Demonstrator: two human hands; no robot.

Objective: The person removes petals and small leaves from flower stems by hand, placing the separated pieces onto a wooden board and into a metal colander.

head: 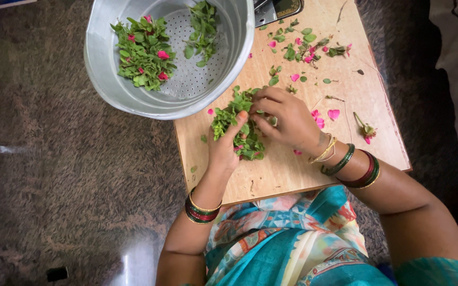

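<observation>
We find both hands at work on a heap of green leaves that lies on the wooden board, just beside the rim of the metal colander. The left hand is cupped around the near side of the heap, its fingers curled against the leaves and pressing them together; the right hand lies over the far side, its fingers bent down into the leaves in a pinching grasp, though we cannot tell exactly which sprig they hold. The colander overhangs the board's edge and already holds two clumps of leaves mixed with pink petals. Loose petals, scattered leaves and a stripped stem with a bud lie well apart from the heap on the right of the board. In our judgement the step is done well if the left hand keeps the heap gathered while the right plucks small portions cleanly, holding petals and stems separate from the leaves. We note that the colander's overhang makes it liable to tip if knocked.
</observation>
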